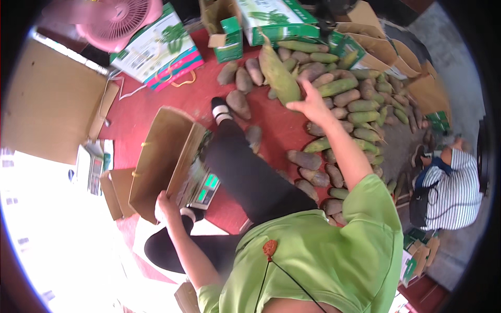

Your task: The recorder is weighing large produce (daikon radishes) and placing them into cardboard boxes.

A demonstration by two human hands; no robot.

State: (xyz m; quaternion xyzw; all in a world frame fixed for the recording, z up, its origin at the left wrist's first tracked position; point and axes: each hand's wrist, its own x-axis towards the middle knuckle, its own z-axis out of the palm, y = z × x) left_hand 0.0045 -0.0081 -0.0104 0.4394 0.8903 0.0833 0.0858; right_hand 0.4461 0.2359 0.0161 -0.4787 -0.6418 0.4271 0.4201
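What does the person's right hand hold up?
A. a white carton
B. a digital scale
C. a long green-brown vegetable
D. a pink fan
C: the right hand grips a long green-brown vegetable lifted above the pile on the red floor, while the left hand holds the edge of an open cardboard box.

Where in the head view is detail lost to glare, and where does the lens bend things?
Head view: the lower left corner is blown out white, swallowing detail beside the brown cardboard box; the rim is a dark circle, edges curve toward it; the right hand on the long green vegetable looks slightly soft.
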